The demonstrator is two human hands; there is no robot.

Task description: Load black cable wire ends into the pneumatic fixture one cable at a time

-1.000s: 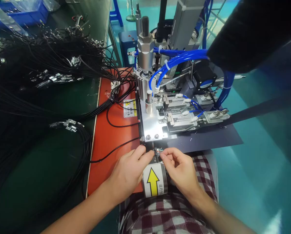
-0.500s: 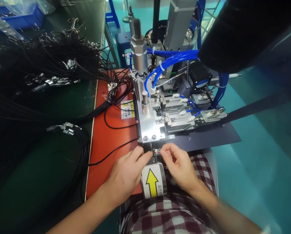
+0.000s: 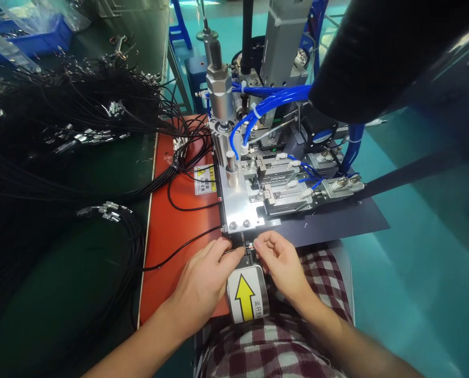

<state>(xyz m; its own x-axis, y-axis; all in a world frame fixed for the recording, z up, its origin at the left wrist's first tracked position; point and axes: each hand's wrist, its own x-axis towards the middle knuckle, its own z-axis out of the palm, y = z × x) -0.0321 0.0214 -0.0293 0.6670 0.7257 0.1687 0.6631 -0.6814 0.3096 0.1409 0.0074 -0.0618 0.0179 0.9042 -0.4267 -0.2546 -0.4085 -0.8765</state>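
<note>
My left hand [image 3: 206, 270] is closed, thumb and forefinger pressed down at the small black fixture [image 3: 248, 258] in front of the machine; what they grip is hidden. Opposite it, my right hand [image 3: 282, 262] pinches the ends of thin white and reddish wires [image 3: 251, 245] between thumb and forefinger. The fingertips of both hands are only a little apart, with the wires in the gap. Just below the fixture is a white plate with a yellow arrow [image 3: 244, 296]. Behind the hands stands the machine's metal plate [image 3: 242, 210].
Black cables [image 3: 191, 240] run across the orange mat [image 3: 171, 220] to the machine's left side. Bundles of cables with shiny ends [image 3: 110, 211] cover the dark table at left. Blue air tubes [image 3: 281, 97] and a thick black hose [image 3: 360, 63] hang over the machine. A blue bin [image 3: 49, 39] stands far left.
My right hand has moved slightly left, closer to my left fingertips, covering more of the wires. My left hand has hardly moved. The camera view has shifted a little.
</note>
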